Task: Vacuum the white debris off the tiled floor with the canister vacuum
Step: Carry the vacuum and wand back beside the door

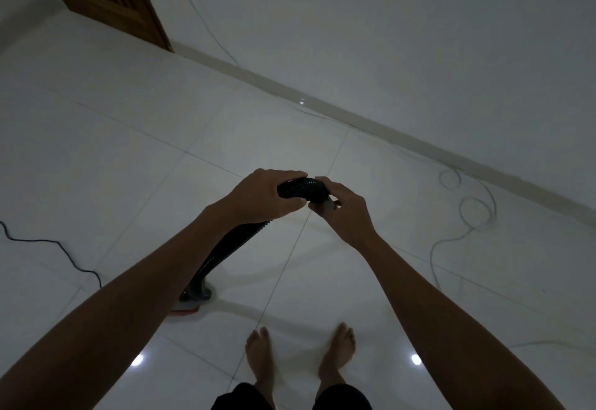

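Dim room. Left hand (261,196) grips the ribbed black hose (298,187) near its bend; right hand (342,213) has its fingers (322,206) pinched on the hose end fitting. Hose drops to the vacuum (196,293) on the tiled floor (129,167), just beside the left forearm. No white debris discernible. Likely seating the end piece: steady the hose, align squarely, push without kinking. Mind the white cable (464,216) to the right.
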